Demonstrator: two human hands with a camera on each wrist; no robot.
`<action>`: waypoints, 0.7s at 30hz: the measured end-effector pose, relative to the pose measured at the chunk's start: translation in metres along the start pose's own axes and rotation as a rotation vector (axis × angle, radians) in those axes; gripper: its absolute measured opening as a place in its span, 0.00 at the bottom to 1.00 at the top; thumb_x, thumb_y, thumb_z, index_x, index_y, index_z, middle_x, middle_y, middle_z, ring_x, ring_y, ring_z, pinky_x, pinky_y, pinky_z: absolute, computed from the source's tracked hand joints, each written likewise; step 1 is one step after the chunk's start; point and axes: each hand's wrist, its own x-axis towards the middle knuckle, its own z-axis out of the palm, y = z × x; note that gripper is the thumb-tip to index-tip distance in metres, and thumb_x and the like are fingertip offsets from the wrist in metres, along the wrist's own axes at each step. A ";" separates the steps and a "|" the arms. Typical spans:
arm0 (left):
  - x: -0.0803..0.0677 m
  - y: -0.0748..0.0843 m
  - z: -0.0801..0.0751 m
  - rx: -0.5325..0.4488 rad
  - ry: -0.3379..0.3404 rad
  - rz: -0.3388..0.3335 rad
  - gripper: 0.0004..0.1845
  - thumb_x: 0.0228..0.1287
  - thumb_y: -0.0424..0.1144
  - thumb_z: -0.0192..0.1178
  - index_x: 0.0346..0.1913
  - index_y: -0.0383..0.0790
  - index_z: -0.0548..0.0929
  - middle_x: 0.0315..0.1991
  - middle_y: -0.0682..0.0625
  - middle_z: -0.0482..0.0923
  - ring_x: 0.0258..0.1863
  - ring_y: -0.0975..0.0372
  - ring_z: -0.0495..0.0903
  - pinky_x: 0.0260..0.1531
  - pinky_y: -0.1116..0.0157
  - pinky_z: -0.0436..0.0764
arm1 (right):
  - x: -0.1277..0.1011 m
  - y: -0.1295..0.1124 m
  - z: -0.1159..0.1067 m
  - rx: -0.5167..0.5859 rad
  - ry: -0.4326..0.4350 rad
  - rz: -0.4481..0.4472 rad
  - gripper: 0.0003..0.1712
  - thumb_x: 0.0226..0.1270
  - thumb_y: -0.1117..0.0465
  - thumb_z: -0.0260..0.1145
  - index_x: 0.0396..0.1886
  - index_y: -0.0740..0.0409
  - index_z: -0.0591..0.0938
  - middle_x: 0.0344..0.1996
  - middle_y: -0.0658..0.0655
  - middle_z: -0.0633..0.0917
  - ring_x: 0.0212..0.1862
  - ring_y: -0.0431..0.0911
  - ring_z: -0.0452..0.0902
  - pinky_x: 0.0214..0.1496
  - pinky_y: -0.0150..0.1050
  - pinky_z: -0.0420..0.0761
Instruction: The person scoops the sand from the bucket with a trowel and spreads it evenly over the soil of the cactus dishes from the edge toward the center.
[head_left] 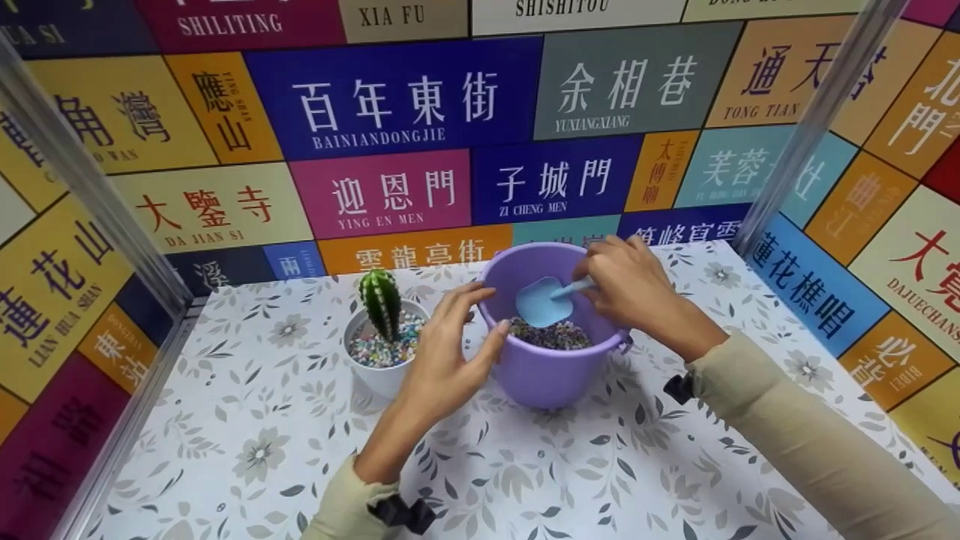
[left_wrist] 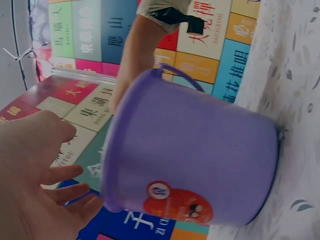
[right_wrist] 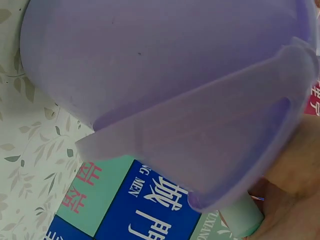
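Observation:
My right hand [head_left: 626,281] grips the handle of a light blue toy shovel [head_left: 544,301], its blade inside a purple bucket [head_left: 551,375]. Dark, gravelly material [head_left: 551,335] lies at the bottom of the bucket. In the right wrist view the pale handle end [right_wrist: 242,215] shows by the bucket's rim, and the bucket hides much of the hand. My left hand [head_left: 450,352] is by the bucket's left rim, its fingers loosely spread and holding nothing. The left wrist view shows that hand [left_wrist: 45,180] beside the rim too, with its fingers apart.
Left of the bucket, a cactus [head_left: 381,304] stands in a white pot [head_left: 379,379] topped with colourful pebbles. The table [head_left: 525,480] has a floral cover. Panels with printed characters [head_left: 397,97] enclose the back and sides, with metal posts [head_left: 814,127] at the corners.

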 end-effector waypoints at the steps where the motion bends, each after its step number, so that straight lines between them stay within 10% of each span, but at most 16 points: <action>1: 0.002 -0.003 0.004 0.003 0.011 -0.013 0.26 0.80 0.49 0.64 0.72 0.40 0.79 0.76 0.42 0.74 0.74 0.53 0.76 0.74 0.54 0.79 | 0.002 -0.001 0.002 -0.015 0.004 -0.008 0.10 0.64 0.61 0.79 0.45 0.52 0.95 0.45 0.56 0.90 0.49 0.55 0.78 0.51 0.52 0.70; 13: 0.016 -0.040 0.033 -0.225 0.116 -0.121 0.24 0.74 0.35 0.65 0.69 0.38 0.78 0.69 0.42 0.76 0.67 0.52 0.82 0.62 0.66 0.86 | 0.019 -0.013 0.025 -0.346 0.074 -0.183 0.12 0.53 0.71 0.79 0.39 0.60 0.93 0.45 0.59 0.89 0.48 0.55 0.77 0.53 0.50 0.73; 21: 0.014 -0.043 0.036 -0.276 0.118 -0.134 0.23 0.74 0.36 0.66 0.69 0.38 0.78 0.68 0.42 0.80 0.68 0.48 0.83 0.62 0.65 0.86 | 0.017 -0.010 0.029 -0.313 -0.016 -0.236 0.03 0.60 0.65 0.78 0.33 0.55 0.92 0.40 0.60 0.90 0.48 0.57 0.80 0.53 0.53 0.75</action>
